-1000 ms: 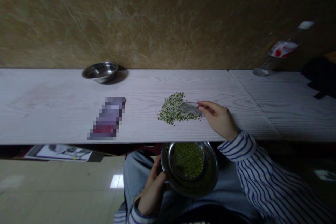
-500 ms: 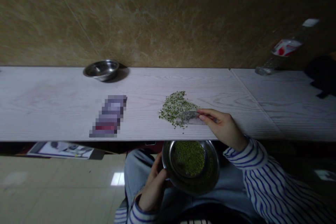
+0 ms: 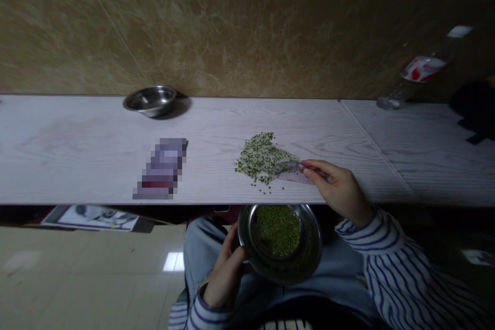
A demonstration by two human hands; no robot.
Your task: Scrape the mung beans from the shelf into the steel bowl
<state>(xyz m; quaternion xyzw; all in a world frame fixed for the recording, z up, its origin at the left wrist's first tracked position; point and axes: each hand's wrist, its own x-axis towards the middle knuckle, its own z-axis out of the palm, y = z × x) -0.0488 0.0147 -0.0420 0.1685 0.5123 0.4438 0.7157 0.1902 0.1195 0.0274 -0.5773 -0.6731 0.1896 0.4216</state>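
A loose pile of small green beans, like mung beans, mixed with white grains (image 3: 260,154) lies on the pale wood-grain tabletop (image 3: 216,175). At the pile's right side, my right hand (image 3: 340,185) pinches a thin, see-through plastic piece (image 3: 288,171) between thumb and fingers. Its far end touches the edge of the pile; its exact kind is unclear. Below the table's front edge, my left hand (image 3: 226,270) grips the left rim of a steel bowl (image 3: 305,265) over my lap. Green beans (image 3: 280,232) cover the bottom of that bowl.
A smaller steel bowl (image 3: 150,102) stands near the wall at the back left. A blurred-out flat rectangular object (image 3: 162,167) lies in front of it. At the right are a clear bottle with a white cap (image 3: 423,69) and a black object (image 3: 474,111).
My right hand and the plastic piece have shifted slightly right, away from the pile's middle. A few beans now lie scattered at the pile's front edge. My left hand keeps hold of the bowl.
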